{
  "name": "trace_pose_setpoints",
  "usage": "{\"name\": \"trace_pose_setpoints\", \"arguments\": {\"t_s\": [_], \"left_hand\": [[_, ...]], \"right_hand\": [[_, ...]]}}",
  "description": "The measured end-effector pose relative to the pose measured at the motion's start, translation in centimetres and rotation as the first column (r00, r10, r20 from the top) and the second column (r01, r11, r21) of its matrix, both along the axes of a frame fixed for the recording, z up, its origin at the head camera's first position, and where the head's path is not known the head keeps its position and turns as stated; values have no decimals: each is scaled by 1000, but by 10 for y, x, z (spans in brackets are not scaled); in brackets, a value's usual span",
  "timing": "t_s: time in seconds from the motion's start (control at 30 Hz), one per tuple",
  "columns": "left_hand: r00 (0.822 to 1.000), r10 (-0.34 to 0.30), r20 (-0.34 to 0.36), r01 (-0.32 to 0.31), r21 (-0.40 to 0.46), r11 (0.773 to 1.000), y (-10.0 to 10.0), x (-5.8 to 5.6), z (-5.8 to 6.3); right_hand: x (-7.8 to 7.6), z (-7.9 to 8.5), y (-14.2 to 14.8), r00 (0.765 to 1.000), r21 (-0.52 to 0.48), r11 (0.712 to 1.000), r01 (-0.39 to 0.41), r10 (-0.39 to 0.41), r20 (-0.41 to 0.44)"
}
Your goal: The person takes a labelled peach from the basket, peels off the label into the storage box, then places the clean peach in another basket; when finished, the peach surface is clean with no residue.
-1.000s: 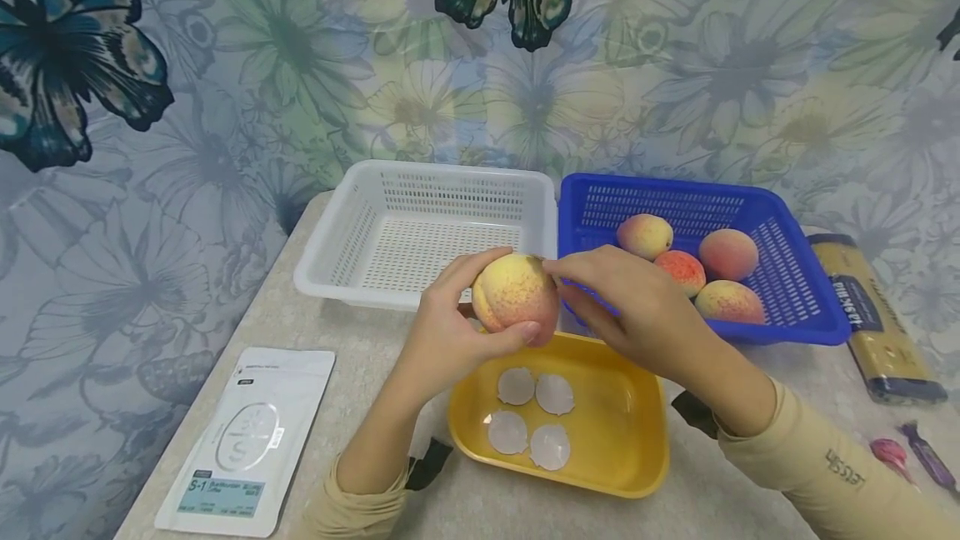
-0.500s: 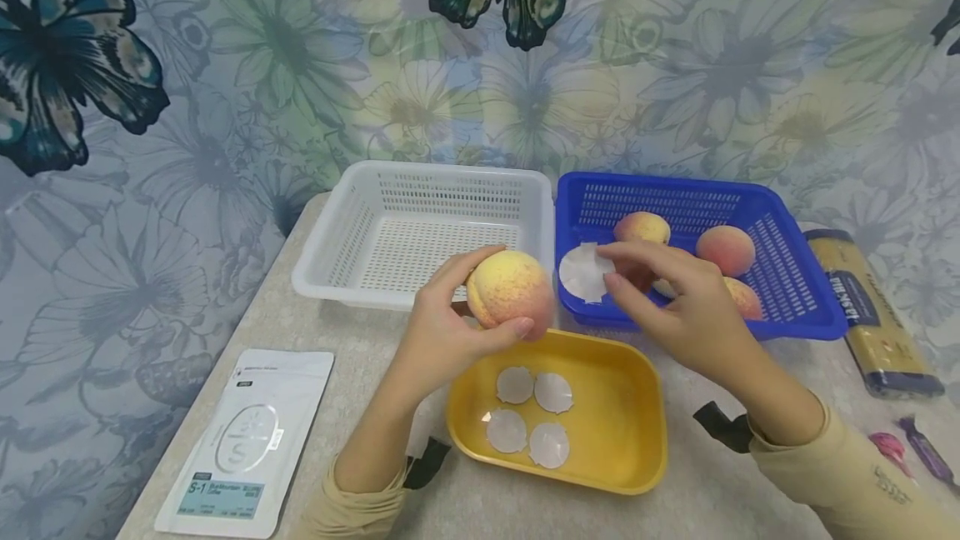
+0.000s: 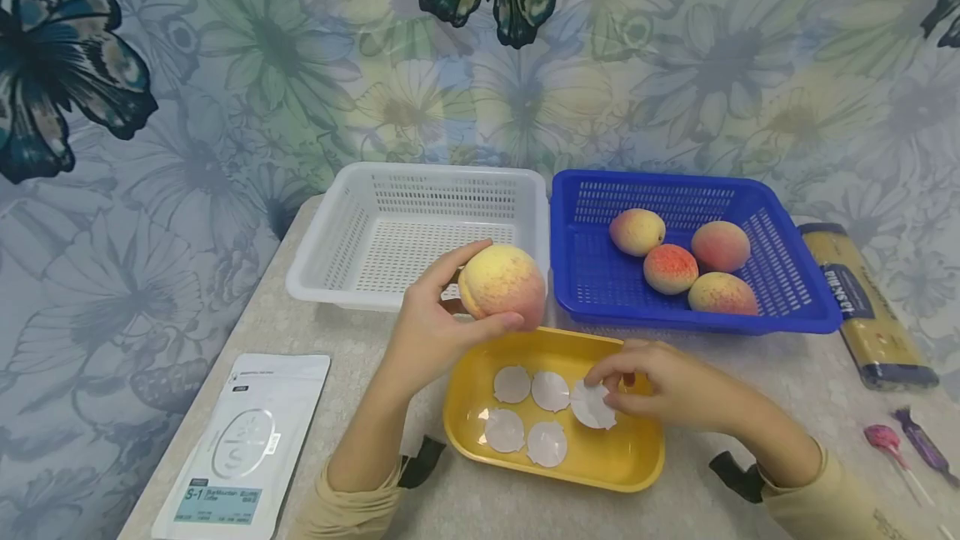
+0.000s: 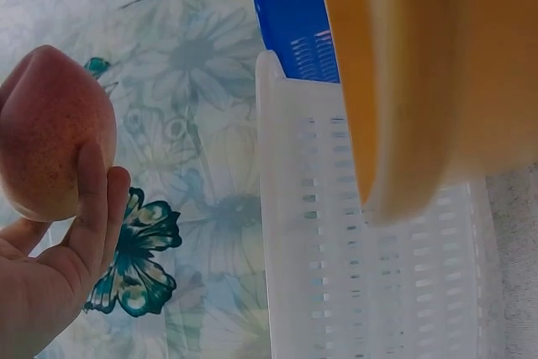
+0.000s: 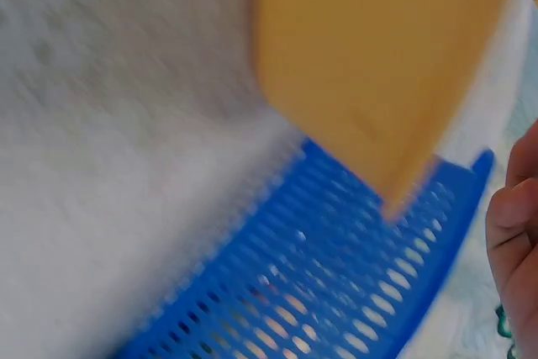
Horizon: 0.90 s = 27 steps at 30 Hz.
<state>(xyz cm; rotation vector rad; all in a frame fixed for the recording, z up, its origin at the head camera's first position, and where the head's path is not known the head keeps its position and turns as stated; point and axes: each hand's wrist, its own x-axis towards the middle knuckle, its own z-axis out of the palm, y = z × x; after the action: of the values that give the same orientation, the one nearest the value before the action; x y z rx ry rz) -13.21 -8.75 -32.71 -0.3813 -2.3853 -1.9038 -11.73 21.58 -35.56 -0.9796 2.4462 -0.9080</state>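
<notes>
A yellow-and-pink peach [image 3: 504, 286] is gripped in my left hand [image 3: 433, 327], the thumb along its lower side. The same peach [image 4: 59, 136] shows redder in the left wrist view, fingertips on its skin. My right hand [image 3: 671, 386] pinches a round white sticker [image 3: 592, 407] by its right edge, low over the yellow tray [image 3: 637, 461]. Several similar round white stickers [image 3: 547, 443] lie flat in the tray, left of the pinched one. In the right wrist view only part of the right hand [image 5: 517, 216] shows, without the sticker.
Behind the tray stand a white basket [image 3: 322, 277] and a blue basket [image 3: 600, 273] with several peaches [image 3: 670, 268]. A white pouch [image 3: 243, 440] lies at left. At right are a gold packet [image 3: 870, 307], a pink lollipop [image 3: 882, 437] and a purple-wrapped candy [image 3: 926, 444].
My right hand came away from the peach with the white sticker, passed the blue basket's front, then lowered it to the yellow tray. The left hand has kept its grip on the peach.
</notes>
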Motion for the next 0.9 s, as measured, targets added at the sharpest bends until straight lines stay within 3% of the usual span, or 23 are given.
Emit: {"name": "trace_pose_setpoints", "arguments": {"t_s": [0.17,0.4,0.73,0.9], "left_hand": [[1000,14,15,-14,17,1000,-3,-1,0],[1000,10,20,-10,20,1000,-5,-3,0],[1000,0,-2,0,-3,1000,-3,-5,1],[1000,-18,-16,17,-38,999,1,-8,6]], "right_hand": [[3,-20,-7,1000,161,987,-26,23,19],[10,-37,-15,996,273,961,-48,66,-59],[12,-49,-17,970,335,940,-60,133,-201],[14,-48,-14,962,291,954,-70,142,-235]]}}
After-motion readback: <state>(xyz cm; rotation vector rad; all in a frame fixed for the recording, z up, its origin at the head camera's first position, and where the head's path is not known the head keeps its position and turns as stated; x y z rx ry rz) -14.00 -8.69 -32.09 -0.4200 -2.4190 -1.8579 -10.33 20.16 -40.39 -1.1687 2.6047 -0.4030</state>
